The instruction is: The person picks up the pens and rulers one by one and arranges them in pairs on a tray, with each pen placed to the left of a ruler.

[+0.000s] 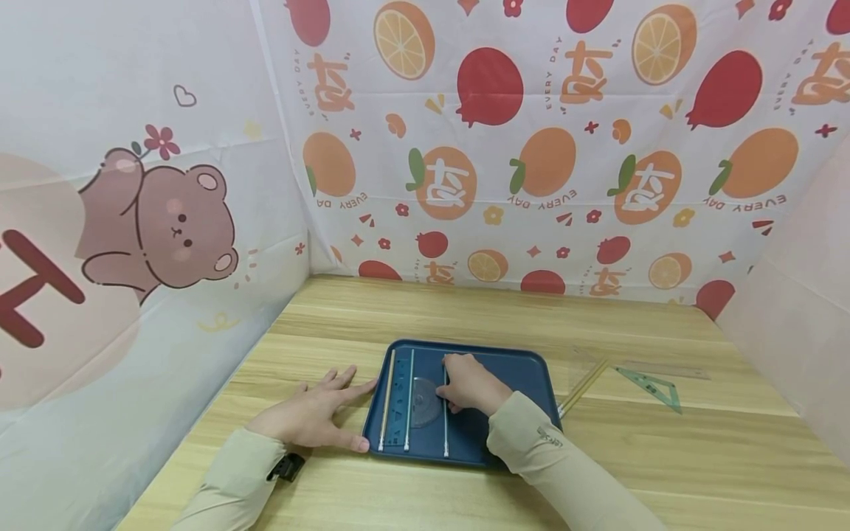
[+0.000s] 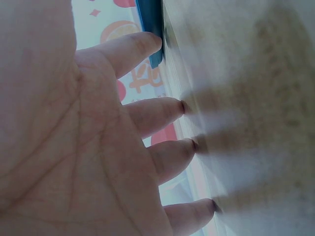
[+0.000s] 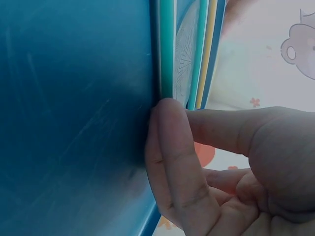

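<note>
A dark blue tray (image 1: 478, 439) lies on the wooden table. Thumb and fingers of my right hand (image 1: 473, 383) pinch a green pencil (image 1: 446, 431) near its far end, over the middle of the tray; the right wrist view shows this green pencil (image 3: 167, 49) between them. Left of it lie a clear round-edged protractor (image 1: 426, 402), a second green pencil (image 1: 409, 402), a blue see-through ruler (image 1: 398, 402) and a yellow pencil (image 1: 387, 402). My left hand (image 1: 315, 413) is spread on the table, thumb and forefinger at the tray's left edge.
Two yellow pencils (image 1: 586, 385) lie at the tray's right edge. Beyond them are a green set square (image 1: 654, 387) and a clear ruler (image 1: 667, 369). Printed cloth walls (image 1: 531, 221) stand behind and on both sides of the table.
</note>
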Action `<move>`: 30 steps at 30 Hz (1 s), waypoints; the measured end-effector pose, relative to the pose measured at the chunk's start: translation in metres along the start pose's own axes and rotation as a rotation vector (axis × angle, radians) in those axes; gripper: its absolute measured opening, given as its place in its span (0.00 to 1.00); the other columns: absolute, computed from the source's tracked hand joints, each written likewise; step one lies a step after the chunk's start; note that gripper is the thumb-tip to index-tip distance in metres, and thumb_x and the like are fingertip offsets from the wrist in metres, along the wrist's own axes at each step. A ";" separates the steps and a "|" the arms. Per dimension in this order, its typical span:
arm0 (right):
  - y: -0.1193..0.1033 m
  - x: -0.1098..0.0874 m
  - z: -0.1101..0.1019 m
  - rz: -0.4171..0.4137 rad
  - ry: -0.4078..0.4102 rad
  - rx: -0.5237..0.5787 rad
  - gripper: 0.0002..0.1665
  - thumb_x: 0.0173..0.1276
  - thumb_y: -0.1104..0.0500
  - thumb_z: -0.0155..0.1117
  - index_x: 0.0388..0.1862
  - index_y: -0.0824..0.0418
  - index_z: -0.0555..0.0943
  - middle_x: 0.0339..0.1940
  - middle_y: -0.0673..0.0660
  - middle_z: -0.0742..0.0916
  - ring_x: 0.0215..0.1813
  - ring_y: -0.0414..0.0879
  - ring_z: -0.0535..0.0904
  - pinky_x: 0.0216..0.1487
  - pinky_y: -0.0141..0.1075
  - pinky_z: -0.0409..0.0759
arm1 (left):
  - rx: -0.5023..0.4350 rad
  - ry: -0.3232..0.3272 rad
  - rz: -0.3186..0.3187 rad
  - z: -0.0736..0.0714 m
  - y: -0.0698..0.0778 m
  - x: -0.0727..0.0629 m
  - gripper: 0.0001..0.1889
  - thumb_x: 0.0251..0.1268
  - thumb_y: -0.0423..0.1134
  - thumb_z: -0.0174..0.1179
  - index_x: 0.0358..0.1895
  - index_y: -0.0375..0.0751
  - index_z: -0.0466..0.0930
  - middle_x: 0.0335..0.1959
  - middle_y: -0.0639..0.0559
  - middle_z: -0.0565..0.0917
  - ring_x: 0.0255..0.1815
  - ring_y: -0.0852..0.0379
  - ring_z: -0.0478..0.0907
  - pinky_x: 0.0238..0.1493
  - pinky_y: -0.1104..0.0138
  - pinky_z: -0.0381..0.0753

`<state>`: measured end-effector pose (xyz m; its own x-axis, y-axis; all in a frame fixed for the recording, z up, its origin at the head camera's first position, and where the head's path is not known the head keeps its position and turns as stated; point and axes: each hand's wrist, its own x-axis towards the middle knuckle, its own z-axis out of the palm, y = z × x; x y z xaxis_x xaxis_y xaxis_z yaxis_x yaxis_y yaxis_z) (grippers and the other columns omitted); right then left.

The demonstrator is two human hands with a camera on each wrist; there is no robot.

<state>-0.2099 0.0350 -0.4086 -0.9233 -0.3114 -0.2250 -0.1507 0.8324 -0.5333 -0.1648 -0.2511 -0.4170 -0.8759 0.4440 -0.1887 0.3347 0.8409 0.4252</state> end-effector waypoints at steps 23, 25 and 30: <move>0.001 -0.002 -0.002 -0.003 -0.011 -0.008 0.40 0.79 0.55 0.70 0.82 0.68 0.67 0.20 0.55 0.87 0.22 0.43 0.86 0.57 0.46 0.90 | -0.014 0.001 0.008 0.000 -0.001 0.000 0.58 0.54 0.69 0.77 0.87 0.58 0.59 0.88 0.29 0.52 0.86 0.19 0.45 0.70 0.14 0.43; 0.002 -0.002 -0.003 -0.003 -0.015 -0.006 0.41 0.79 0.55 0.70 0.83 0.68 0.66 0.20 0.54 0.87 0.22 0.43 0.86 0.57 0.45 0.90 | -0.011 0.001 0.008 0.000 -0.001 0.000 0.58 0.54 0.70 0.77 0.87 0.59 0.59 0.88 0.29 0.52 0.86 0.19 0.46 0.70 0.14 0.43; 0.002 -0.005 -0.004 -0.004 -0.023 -0.007 0.43 0.78 0.54 0.70 0.83 0.68 0.65 0.20 0.54 0.87 0.23 0.43 0.86 0.58 0.46 0.89 | -0.006 0.000 0.008 0.000 -0.002 0.000 0.58 0.54 0.70 0.76 0.87 0.59 0.59 0.88 0.30 0.52 0.86 0.19 0.46 0.70 0.14 0.44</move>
<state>-0.2074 0.0398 -0.4053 -0.9143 -0.3250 -0.2418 -0.1566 0.8341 -0.5289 -0.1654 -0.2524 -0.4177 -0.8732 0.4507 -0.1855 0.3394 0.8355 0.4321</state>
